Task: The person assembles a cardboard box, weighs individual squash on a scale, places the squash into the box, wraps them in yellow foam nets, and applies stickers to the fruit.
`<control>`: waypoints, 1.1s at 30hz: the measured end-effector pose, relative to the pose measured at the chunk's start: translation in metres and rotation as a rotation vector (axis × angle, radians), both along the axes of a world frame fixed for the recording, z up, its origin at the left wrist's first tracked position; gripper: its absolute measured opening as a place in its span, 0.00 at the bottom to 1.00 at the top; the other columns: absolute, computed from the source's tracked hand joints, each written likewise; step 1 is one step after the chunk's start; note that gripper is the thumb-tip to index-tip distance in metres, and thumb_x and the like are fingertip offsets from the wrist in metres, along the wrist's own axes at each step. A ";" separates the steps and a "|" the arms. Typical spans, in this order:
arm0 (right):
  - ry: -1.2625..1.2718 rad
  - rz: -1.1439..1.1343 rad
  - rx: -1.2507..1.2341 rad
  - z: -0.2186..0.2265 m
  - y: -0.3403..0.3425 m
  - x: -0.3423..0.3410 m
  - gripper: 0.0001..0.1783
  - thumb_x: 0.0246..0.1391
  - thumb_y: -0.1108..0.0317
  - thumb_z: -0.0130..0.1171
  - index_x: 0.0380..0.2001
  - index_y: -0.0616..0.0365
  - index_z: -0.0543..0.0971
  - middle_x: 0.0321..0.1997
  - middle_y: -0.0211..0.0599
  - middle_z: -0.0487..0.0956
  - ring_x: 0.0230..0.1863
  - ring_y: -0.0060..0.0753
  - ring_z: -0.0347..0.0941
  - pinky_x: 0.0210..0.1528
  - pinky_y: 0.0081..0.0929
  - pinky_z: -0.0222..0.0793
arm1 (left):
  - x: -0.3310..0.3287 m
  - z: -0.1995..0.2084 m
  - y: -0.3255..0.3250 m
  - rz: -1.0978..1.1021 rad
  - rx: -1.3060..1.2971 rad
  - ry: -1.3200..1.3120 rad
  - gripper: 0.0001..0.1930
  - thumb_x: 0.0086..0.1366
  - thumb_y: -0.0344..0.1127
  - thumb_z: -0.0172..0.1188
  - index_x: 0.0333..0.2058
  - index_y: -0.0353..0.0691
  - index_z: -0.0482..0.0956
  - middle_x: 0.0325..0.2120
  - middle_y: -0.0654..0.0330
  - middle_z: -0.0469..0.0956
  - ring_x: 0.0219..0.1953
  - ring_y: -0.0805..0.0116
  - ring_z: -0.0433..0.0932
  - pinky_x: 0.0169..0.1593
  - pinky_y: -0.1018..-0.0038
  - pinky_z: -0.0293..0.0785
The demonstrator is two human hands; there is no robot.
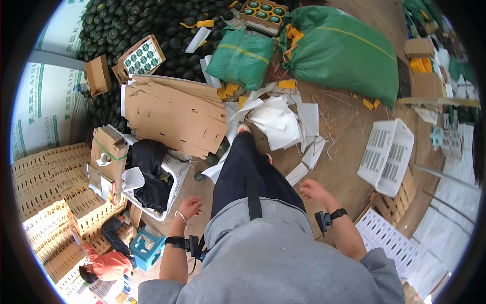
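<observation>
My left hand (pixel 191 207) hangs beside my left thigh, fingers loosely bent and slightly apart, holding nothing I can see. It is nearest to a white plastic crate (pixel 174 185) with a black garment (pixel 149 177) draped in it. On the other side my right hand (pixel 312 190) hovers beside my right leg, its fingers half curled and bare. Crumpled white paper sheets (pixel 276 121) lie on the floor around my feet. Flattened brown cardboard (pixel 174 116) leans ahead on the left. A few dark green round fruits (pixel 200 177), apparently avocados, lie by the crate.
A large pile of avocados (pixel 167 30) fills the far left. Green sacks (pixel 349 55) stand ahead on the right. A white basket (pixel 387 157) is at my right. Near a blue stool (pixel 147 247) at lower left is another person (pixel 109 263), beside stacked cartons (pixel 50 172).
</observation>
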State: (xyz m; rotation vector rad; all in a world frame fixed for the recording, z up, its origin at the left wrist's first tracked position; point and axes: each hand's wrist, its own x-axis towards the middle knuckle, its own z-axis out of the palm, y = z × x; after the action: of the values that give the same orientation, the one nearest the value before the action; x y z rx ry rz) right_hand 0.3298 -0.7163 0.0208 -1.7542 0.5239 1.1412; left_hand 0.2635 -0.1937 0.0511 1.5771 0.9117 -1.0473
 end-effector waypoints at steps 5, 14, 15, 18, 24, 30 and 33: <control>-0.025 0.319 -0.077 0.015 0.056 0.081 0.26 0.50 0.50 0.60 0.44 0.59 0.72 0.37 0.40 0.76 0.35 0.30 0.73 0.34 0.26 0.71 | 0.081 -0.022 0.001 0.137 -0.030 -0.091 0.16 0.60 0.36 0.59 0.45 0.36 0.74 0.31 0.59 0.78 0.27 0.71 0.78 0.29 0.76 0.75; -0.602 0.417 -0.137 0.101 0.076 0.264 0.07 0.48 0.69 0.60 0.28 0.60 0.75 0.26 0.36 0.75 0.29 0.27 0.71 0.35 0.24 0.67 | 0.250 -0.025 -0.054 -0.758 -0.270 -0.350 0.17 0.57 0.44 0.62 0.38 0.36 0.78 0.34 0.52 0.79 0.37 0.60 0.77 0.42 0.70 0.72; -0.597 0.417 -0.132 0.108 0.081 0.281 0.07 0.48 0.69 0.60 0.28 0.60 0.75 0.26 0.36 0.75 0.29 0.27 0.71 0.35 0.24 0.67 | 0.265 -0.032 -0.055 -0.782 -0.327 -0.364 0.14 0.59 0.42 0.60 0.34 0.36 0.77 0.32 0.54 0.78 0.35 0.60 0.75 0.41 0.70 0.71; -0.995 0.471 -0.041 0.113 0.083 0.327 0.07 0.49 0.68 0.60 0.28 0.60 0.74 0.27 0.38 0.73 0.32 0.27 0.70 0.37 0.23 0.66 | 0.293 -0.042 -0.068 -0.587 -0.302 -0.402 0.11 0.59 0.39 0.58 0.35 0.36 0.75 0.29 0.54 0.78 0.33 0.60 0.76 0.39 0.68 0.72; -0.021 0.473 0.298 0.074 0.053 0.413 0.06 0.57 0.67 0.54 0.32 0.58 0.73 0.28 0.24 0.72 0.32 0.18 0.65 0.35 0.20 0.64 | 0.377 -0.060 -0.062 -0.467 -0.262 -0.272 0.15 0.57 0.42 0.63 0.35 0.35 0.76 0.27 0.57 0.78 0.32 0.67 0.75 0.38 0.69 0.71; 0.212 0.534 0.522 0.067 0.018 0.555 0.09 0.58 0.64 0.53 0.34 0.60 0.73 0.29 0.21 0.72 0.34 0.15 0.63 0.37 0.17 0.62 | 0.499 -0.046 -0.104 -0.557 -0.350 -0.040 0.08 0.61 0.35 0.57 0.33 0.35 0.76 0.24 0.65 0.75 0.28 0.76 0.70 0.33 0.76 0.68; 0.294 0.432 0.579 0.088 -0.010 0.607 0.10 0.58 0.64 0.54 0.34 0.61 0.73 0.31 0.20 0.71 0.34 0.14 0.62 0.38 0.16 0.61 | 0.579 0.053 -0.116 -0.686 -0.590 0.102 0.05 0.61 0.29 0.50 0.29 0.35 0.73 0.20 0.70 0.69 0.25 0.80 0.65 0.29 0.78 0.64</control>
State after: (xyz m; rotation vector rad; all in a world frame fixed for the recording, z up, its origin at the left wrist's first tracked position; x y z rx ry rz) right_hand 0.9368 -0.7268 0.1092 -1.2223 -0.0404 1.6699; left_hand 0.8429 -0.3094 0.1039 1.3399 0.0583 -1.6963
